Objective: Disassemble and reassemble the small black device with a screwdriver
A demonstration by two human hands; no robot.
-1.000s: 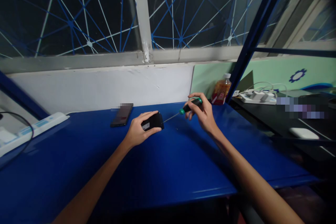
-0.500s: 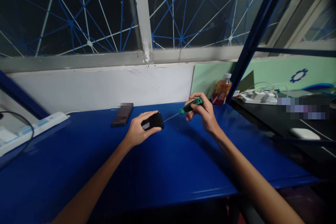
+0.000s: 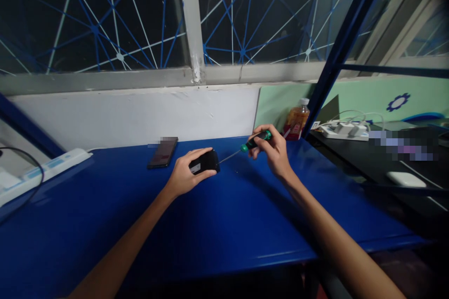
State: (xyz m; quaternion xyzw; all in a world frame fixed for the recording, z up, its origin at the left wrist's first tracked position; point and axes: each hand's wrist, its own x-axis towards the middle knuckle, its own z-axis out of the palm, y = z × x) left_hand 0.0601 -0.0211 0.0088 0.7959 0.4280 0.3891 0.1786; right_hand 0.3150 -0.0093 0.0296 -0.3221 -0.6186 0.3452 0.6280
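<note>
My left hand [image 3: 184,174] is closed around a small black device [image 3: 206,162] that rests on the blue table [image 3: 228,224]. My right hand [image 3: 273,152] grips a screwdriver [image 3: 254,140] with a black and green handle. Its thin metal shaft slants down and left, and the tip meets the right end of the black device. Both forearms reach in from the bottom of the view.
A dark phone [image 3: 162,153] lies flat behind my left hand. A white power strip [image 3: 42,170] sits at the left edge. An orange-labelled bottle [image 3: 296,120] stands at the back right by a blue post [image 3: 336,51]. A black desk [image 3: 396,168] with chargers lies to the right.
My right hand has shifted slightly on the screwdriver handle, fingers turning it. The left hand and the black device have stayed in place.
</note>
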